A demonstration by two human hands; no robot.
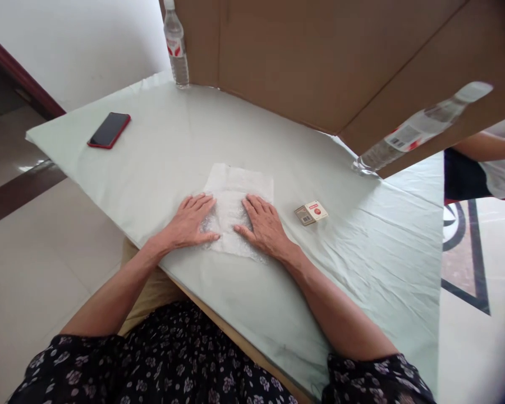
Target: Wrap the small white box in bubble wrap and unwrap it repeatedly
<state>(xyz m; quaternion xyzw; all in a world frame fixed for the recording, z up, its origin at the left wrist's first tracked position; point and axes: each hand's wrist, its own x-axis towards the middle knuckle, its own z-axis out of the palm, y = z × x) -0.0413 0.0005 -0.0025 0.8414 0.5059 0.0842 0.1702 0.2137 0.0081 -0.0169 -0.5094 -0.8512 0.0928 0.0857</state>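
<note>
A whitish, translucent sheet that looks like bubble wrap [229,216] lies on the pale green cloth, its near part crinkled and its far part smoother and whiter. My left hand [191,221] rests flat on the sheet's left edge, fingers stretched forward and thumb pointing inward. Across from it, my right hand [263,224] lies flat on the right edge with the fingers spread. Between the two thumbs a strip of the sheet shows. To the right of my right hand sits a small white and brown box [311,213] with a red mark.
A black phone with a red case [109,130] lies at the table's left. Standing cardboard [298,62] borders the far side, with a water bottle [177,50] at its left and another bottle [416,132] at its right. Another person's arm [490,147] shows at far right.
</note>
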